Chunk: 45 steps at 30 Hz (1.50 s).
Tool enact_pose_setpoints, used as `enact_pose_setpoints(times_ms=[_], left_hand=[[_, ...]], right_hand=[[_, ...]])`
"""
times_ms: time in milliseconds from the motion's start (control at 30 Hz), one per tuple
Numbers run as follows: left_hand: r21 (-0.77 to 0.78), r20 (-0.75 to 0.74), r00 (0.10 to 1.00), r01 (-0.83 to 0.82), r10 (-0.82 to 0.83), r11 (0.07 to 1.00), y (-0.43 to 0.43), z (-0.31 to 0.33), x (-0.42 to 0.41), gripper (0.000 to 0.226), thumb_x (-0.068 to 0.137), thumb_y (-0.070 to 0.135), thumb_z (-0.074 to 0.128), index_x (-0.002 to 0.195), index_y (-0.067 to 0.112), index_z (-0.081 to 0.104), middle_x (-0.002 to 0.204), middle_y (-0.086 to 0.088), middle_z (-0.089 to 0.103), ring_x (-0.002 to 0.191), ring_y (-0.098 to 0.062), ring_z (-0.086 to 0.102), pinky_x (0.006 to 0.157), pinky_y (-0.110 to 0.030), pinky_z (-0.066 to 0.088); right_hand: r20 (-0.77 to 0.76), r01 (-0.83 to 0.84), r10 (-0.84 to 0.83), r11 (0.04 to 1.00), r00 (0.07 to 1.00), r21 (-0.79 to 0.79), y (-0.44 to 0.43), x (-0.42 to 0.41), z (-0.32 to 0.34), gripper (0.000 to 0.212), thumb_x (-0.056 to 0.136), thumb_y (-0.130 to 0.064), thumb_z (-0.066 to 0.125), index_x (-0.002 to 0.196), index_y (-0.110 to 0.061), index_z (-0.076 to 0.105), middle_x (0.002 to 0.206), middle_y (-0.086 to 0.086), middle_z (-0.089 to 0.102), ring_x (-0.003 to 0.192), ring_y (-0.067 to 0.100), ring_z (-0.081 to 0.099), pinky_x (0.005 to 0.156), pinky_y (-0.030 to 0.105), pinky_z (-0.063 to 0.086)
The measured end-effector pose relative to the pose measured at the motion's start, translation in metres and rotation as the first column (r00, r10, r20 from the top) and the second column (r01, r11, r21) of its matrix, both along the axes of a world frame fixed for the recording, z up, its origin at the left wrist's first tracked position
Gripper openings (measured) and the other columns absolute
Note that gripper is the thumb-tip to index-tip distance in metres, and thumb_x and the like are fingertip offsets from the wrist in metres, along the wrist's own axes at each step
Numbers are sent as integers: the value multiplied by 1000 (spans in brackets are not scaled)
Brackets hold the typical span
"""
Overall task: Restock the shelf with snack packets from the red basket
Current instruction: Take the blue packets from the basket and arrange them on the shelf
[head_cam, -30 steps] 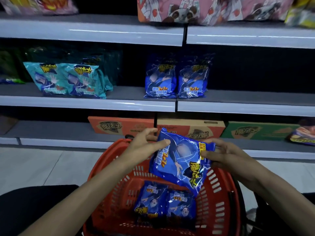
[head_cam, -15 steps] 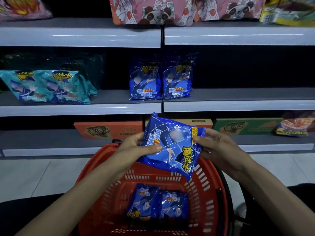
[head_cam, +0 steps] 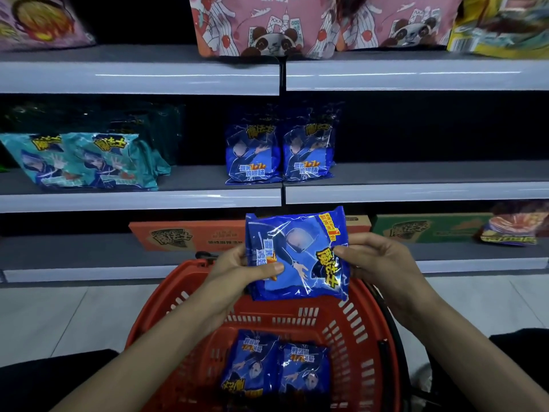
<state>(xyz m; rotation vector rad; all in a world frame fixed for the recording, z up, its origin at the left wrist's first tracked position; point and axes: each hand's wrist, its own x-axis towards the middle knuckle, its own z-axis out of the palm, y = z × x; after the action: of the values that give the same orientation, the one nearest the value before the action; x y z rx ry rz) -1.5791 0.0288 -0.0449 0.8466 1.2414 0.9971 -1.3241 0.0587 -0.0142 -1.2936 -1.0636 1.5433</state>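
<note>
Two glossy blue foil snack packets (head_cam: 276, 364) lie in the red slotted plastic basket (head_cam: 356, 322). Above its far rim, left hand (head_cam: 237, 269) and right hand (head_cam: 383, 263) pinch a third blue packet (head_cam: 297, 257) by its sides. Beyond, two matching packets (head_cam: 252, 153) stand on the grey shelf (head_cam: 416, 173).

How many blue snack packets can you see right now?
5. Two blue packets stand side by side on the middle shelf; a third packet is gripped by the left hand and right hand over the red basket; two more packets lie inside. Others may hide beneath.

Bare left hand (head_cam: 237, 270), bare right hand (head_cam: 384, 263), black-clothed knees (head_cam: 44, 382).
</note>
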Motion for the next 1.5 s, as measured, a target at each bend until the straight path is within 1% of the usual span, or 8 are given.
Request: enact_pose_setpoints(times_ms=[233, 400, 633, 867, 967, 1133, 1267, 1500], left_hand=[[-16, -142, 984, 108, -109, 994, -3, 2, 1, 56, 72, 27, 89, 124, 23, 68, 116, 3, 79, 106, -14, 75, 94, -33, 59], [128, -490, 867, 170, -87, 977, 0, 2, -4, 76, 69, 51, 87, 138, 46, 54, 129, 21, 65, 121, 4, 60, 85, -13, 52], [47, -583, 782, 302, -219, 952, 20, -5, 19, 48, 81, 41, 86, 125, 38, 68, 118, 18, 72, 112, 4, 64, 99, -31, 57], [112, -477, 859, 271, -188, 956, 30, -2, 47, 6, 92, 21, 79, 96, 26, 77, 95, 21, 78, 93, 4, 71, 87, -16, 52], [127, -463, 875, 222, -140, 967, 30, -5, 55, 13, 90, 27, 79, 100, 18, 78, 104, 13, 79, 102, -3, 72, 96, -22, 53], [115, -314, 948, 100, -60, 988, 24, 3, 71, 10, 92, 15, 78, 102, 13, 79, 103, 8, 81, 95, -2, 75, 76, -9, 55], [108, -214, 976, 71, -47, 992, 21, 10, 86, 19, 94, 14, 75, 112, 13, 77, 102, 3, 81, 93, -10, 78, 74, -20, 61], [175, -163, 986, 69, -40, 982, 28, 4, 96, 18, 95, 14, 72, 109, 24, 76, 107, 8, 81, 101, -11, 77, 81, -25, 62]], right_hand=[[65, 23, -37, 980, 997, 197, 8, 9, 11, 18, 91, -11, 74, 107, -3, 73, 96, 11, 80, 85, 23, 79, 62, 26, 61], [303, -91, -18, 935, 953, 343, 14, 12, 9, 8, 92, -16, 73, 97, -22, 74, 96, -12, 78, 97, 4, 73, 63, 23, 60], [459, -239, 43, 895, 888, 378, 25, 5, -4, 9, 94, -24, 72, 100, -30, 74, 103, -15, 74, 104, 7, 70, 68, 24, 61], [339, -128, -9, 916, 941, 379, 34, 21, -1, 29, 88, -32, 72, 117, -32, 74, 113, -15, 74, 111, 2, 69, 67, 25, 63], [336, -69, -72, 919, 939, 388, 32, 36, 0, 54, 80, -42, 73, 133, -39, 62, 129, -20, 63, 121, -6, 59, 72, 16, 59], [429, 13, -125, 967, 894, 255, 23, 55, 1, 75, 85, -29, 83, 150, -30, 45, 116, -18, 61, 101, -11, 59, 67, 13, 50], [210, 60, -90, 987, 974, 147, 11, 60, 1, 57, 88, -11, 80, 133, -30, 51, 101, -10, 73, 81, -3, 74, 54, 17, 56], [259, 15, -81, 969, 963, 245, 8, 74, -17, 31, 90, -2, 76, 114, -21, 69, 95, -11, 80, 85, 8, 76, 66, 20, 59]])
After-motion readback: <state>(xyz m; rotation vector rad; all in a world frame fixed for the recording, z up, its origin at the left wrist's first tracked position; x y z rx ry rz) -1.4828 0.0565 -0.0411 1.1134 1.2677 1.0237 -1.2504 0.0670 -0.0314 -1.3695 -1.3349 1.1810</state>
